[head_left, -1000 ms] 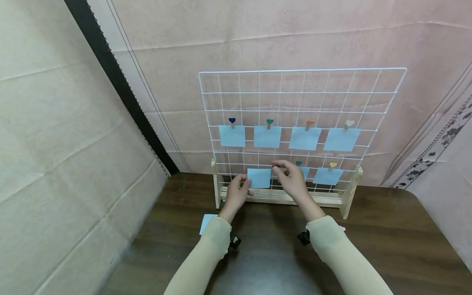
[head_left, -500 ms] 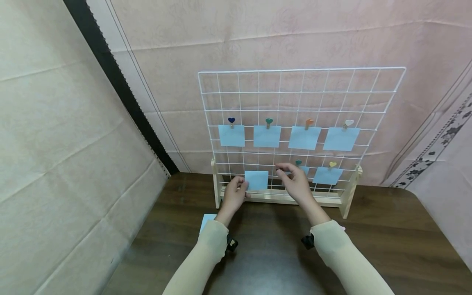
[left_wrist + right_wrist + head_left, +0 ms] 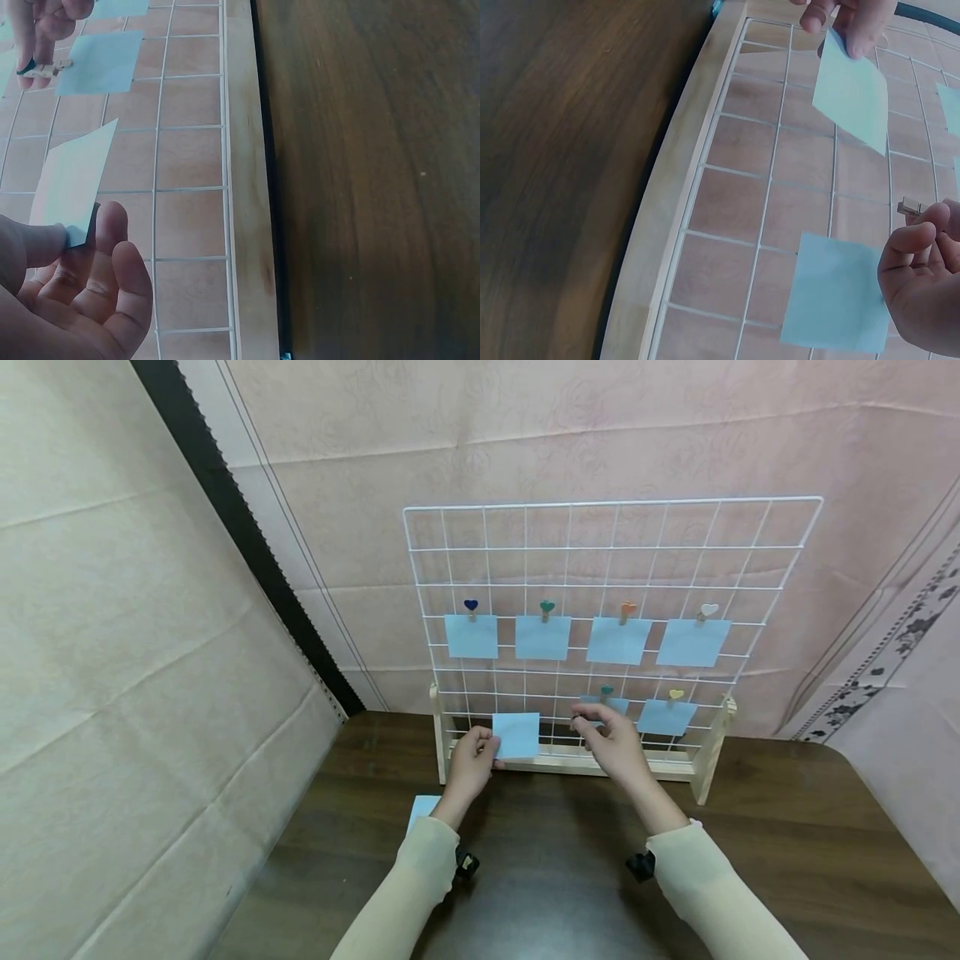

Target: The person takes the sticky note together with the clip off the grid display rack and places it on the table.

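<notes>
My left hand (image 3: 470, 766) pinches a light blue paper note (image 3: 517, 735) by its left edge, thumb in front and fingers behind. The note stands in front of the lower left of a white wire grid rack (image 3: 525, 587); in the left wrist view the note (image 3: 75, 172) looks tilted and apart from the wires. My right hand (image 3: 613, 745), to the note's right, pinches a small wooden clothespin (image 3: 910, 206) in its fingertips. Partly behind that hand hangs a blue note (image 3: 836, 292) on the grid, under a green heart clothespin (image 3: 606, 692).
Several blue notes (image 3: 543, 638) hang in a row above, each under a heart clothespin. Another note (image 3: 667, 718) with a yellow heart clothespin hangs at lower right. A further note (image 3: 422, 810) lies on the brown table (image 3: 540, 893), partly covered by my left arm.
My left hand has moved slightly down and left with the note. My right hand has drawn right and down with the clothespin, widening the gap between it and the note.
</notes>
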Tool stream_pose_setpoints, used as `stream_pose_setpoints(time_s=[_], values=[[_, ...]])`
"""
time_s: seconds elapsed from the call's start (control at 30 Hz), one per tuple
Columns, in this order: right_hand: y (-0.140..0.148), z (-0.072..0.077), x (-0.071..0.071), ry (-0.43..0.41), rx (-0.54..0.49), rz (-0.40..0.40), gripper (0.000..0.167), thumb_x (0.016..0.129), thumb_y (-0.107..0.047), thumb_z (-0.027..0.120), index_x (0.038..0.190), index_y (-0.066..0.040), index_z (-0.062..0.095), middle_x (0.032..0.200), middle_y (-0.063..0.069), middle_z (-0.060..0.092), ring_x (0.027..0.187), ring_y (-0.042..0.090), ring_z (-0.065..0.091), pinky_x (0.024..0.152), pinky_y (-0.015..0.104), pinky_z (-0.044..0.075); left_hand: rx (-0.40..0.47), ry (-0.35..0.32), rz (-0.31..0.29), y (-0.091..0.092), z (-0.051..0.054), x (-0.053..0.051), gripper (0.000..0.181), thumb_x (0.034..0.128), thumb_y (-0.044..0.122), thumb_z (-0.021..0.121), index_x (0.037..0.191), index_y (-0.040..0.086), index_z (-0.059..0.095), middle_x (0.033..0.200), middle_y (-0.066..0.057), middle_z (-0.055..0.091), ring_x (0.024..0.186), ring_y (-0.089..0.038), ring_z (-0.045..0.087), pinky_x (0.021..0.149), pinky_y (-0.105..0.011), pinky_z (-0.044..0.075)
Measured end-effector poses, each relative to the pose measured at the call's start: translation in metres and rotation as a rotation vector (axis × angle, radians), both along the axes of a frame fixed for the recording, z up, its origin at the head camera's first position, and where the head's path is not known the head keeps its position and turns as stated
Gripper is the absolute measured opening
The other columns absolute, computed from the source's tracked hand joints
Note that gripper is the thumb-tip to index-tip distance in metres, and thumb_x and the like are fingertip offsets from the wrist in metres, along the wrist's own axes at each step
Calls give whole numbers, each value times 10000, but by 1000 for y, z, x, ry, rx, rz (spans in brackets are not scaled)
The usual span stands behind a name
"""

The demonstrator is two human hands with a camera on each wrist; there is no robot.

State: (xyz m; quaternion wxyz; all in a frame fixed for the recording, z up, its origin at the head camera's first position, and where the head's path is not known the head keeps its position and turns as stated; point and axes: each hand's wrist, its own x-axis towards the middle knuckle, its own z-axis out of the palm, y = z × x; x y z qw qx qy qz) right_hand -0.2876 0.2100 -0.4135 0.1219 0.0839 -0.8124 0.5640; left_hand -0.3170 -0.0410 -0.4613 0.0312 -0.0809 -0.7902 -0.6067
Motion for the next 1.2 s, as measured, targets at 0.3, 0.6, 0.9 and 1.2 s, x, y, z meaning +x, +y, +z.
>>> stream_pose_setpoints(time_s=[0.3,0.6,0.9,1.2], values=[[10,-5,8,-27,-26,5,329,1094,-155,602,1362,27,656,1207,233,671,729,215,608,571,254,455,6,3,-15,-4,-5,7,204,1111,148,553,1206,-18,626,1070,-165,730,800,-273,750,646,-304,546],[21,-17,13,-46,-100,1,331,1085,-138,617,1345,65,652,1174,292,671,681,123,558,541,245,463,-3,-23,-6,-3,-13,10,184,1108,163,561,1179,8,631,1053,-140,728,779,-234,735,652,-318,552],[35,-22,21,-115,-151,-20,357,1089,-150,613,1379,56,629,1116,109,716,665,147,577,537,257,492,-31,-11,0,-3,-18,16,197,1107,172,575,1203,17,650,997,-99,728,753,-223,725,641,-308,545],[52,-34,24,-176,-180,-60,380,1093,-158,606,1405,59,606,1150,-12,744,650,101,559,546,250,470,-38,-20,3,-4,-24,18,143,1097,133,583,1121,8,647,869,-174,700,682,-190,693,589,-271,504]])
